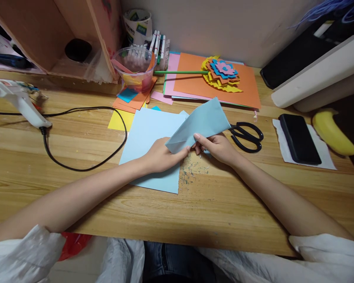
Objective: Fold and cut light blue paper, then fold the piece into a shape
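Between my two hands is a light blue piece of paper (205, 120), raised above the table and tilted up to the right. My left hand (165, 155) pinches its lower left edge with the thumb on top. With the thumb on its near edge, my right hand (216, 147) grips the same paper; its other fingers are curled partly out of sight underneath. A larger light blue sheet (153, 125) lies flat under my left hand. Just right of my right hand rest scissors with black handles (246, 136), their blades mostly hidden.
A hot glue gun (20, 102) and its looping black cable lie left. Behind are a plastic cup (135, 72), markers (157, 45), coloured sheets (191, 84) and a layered paper flower (224, 70) on a green stick. A black phone (300, 138) and a banana (333, 131) sit right.
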`<action>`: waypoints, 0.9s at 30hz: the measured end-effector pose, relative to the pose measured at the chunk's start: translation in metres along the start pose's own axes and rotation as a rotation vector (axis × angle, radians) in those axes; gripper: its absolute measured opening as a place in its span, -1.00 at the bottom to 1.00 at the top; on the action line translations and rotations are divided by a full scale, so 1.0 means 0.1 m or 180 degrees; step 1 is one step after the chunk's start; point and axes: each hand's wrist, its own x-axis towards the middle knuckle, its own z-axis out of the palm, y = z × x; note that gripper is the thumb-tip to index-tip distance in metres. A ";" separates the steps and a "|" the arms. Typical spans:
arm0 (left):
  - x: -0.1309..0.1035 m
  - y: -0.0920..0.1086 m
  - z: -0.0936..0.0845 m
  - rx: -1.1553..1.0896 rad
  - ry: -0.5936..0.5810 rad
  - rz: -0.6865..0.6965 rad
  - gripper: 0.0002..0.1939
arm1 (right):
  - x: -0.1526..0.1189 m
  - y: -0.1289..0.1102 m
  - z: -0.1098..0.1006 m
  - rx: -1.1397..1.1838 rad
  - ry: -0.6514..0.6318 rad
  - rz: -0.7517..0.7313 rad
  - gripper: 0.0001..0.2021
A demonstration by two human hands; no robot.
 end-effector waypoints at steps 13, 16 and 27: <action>0.00 -0.02 0.00 -0.0016 -0.0026 0.0083 -0.70 | 0.01 0.02 0.00 -0.0006 -0.0005 -0.0043 -0.53; 0.00 -0.01 0.01 -0.0054 0.0000 0.0151 -0.71 | 0.01 0.02 0.00 -0.0024 0.0007 -0.0078 -0.53; 0.00 0.02 -0.02 -0.0088 -0.0048 0.0063 -0.72 | 0.01 0.04 0.00 -0.0073 0.0014 -0.0045 -0.52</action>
